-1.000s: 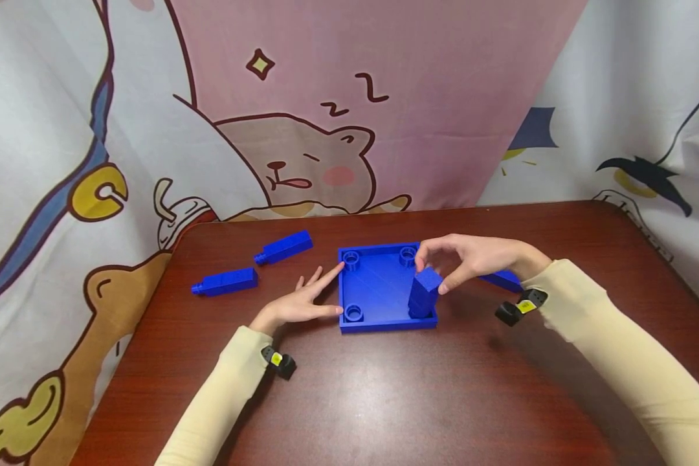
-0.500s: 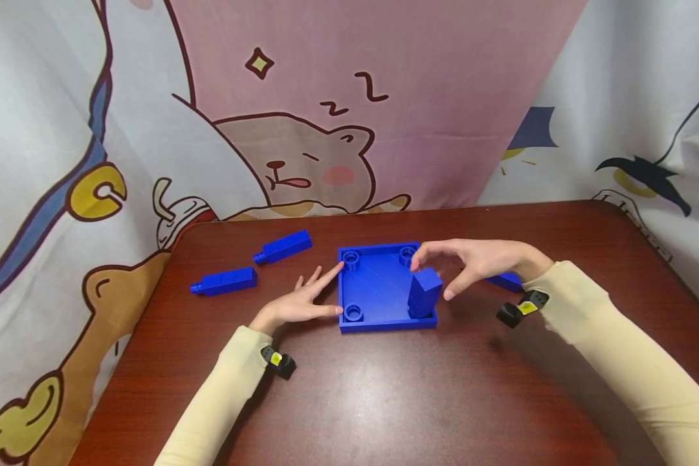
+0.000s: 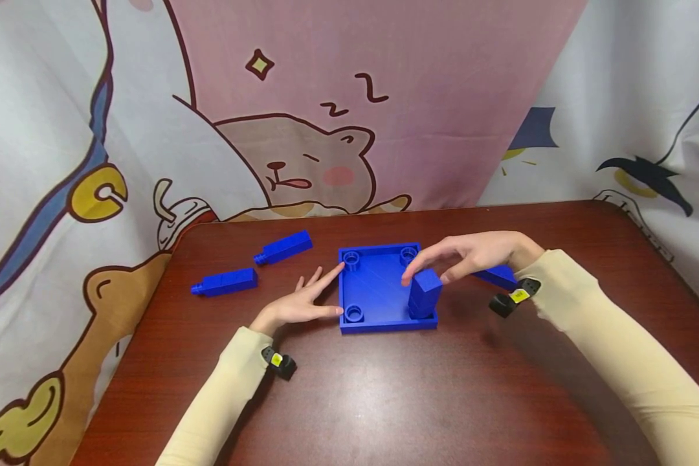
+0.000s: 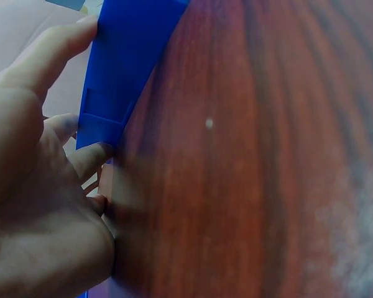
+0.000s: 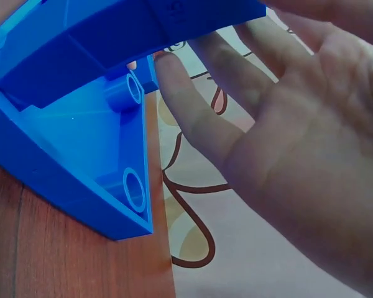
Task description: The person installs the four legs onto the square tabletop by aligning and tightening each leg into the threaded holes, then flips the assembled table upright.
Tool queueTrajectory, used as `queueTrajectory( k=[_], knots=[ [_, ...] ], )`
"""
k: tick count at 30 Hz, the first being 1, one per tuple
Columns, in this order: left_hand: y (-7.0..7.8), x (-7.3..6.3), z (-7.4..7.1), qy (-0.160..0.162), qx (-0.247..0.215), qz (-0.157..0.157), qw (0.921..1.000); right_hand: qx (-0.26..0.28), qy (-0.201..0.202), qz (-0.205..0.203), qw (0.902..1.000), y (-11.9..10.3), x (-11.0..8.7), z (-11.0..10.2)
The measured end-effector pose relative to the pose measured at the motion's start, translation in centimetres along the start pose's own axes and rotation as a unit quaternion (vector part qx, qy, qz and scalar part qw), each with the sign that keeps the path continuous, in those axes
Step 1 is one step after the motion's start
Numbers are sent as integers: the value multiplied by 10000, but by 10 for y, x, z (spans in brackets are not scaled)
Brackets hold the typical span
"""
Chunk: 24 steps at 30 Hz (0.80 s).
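A shallow blue square tray (image 3: pixel 378 285) lies on the table, with round sockets in its visible corners. A blue square post (image 3: pixel 425 294) stands upright in its near right corner. My right hand (image 3: pixel 472 254) is about the top of this post, fingers reaching behind it to its left side and thumb by its right edge. In the right wrist view, the fingers (image 5: pixel 202 118) stretch out fairly straight beside the post. My left hand (image 3: pixel 294 306) touches the tray's left side with straight, spread fingers, the thumb near its front corner.
Two more blue posts with narrow ridged ends, a nearer one (image 3: pixel 227 282) and a farther one (image 3: pixel 285 247), lie left of the tray. Another blue post (image 3: pixel 499 277) lies partly hidden behind my right hand. A patterned curtain (image 3: pixel 326 77) hangs behind the table.
My right thumb and fingers pinched the post a second ago, then spread off it. Now the hand has come back over it, fingertips farther left. The post has turned slightly; the left hand stays put.
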<state>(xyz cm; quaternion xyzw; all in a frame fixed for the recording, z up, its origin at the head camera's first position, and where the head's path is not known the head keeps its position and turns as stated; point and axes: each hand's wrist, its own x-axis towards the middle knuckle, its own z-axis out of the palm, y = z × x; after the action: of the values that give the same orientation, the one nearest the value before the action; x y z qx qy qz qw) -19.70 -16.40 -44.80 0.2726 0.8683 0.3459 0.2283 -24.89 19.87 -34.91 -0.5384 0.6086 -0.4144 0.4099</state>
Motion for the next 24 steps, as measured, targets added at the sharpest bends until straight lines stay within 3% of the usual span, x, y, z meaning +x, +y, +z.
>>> queueTrajectory(
  k=[5,8,16,24],
  knots=[
    [0,0,0,22,15,18,10000,-18,176,-1,9998,0,-1,3],
    [-1,0,0,28,26,17,10000,-145,499,-60,9986,1,-2,9],
    [0,0,1,57,3,12,10000,-441,1509,337,9870,6,-10,30],
    [2,0,1,35,14,67,10000,-641,1538,373,9853,7,-11,30]
  ],
)
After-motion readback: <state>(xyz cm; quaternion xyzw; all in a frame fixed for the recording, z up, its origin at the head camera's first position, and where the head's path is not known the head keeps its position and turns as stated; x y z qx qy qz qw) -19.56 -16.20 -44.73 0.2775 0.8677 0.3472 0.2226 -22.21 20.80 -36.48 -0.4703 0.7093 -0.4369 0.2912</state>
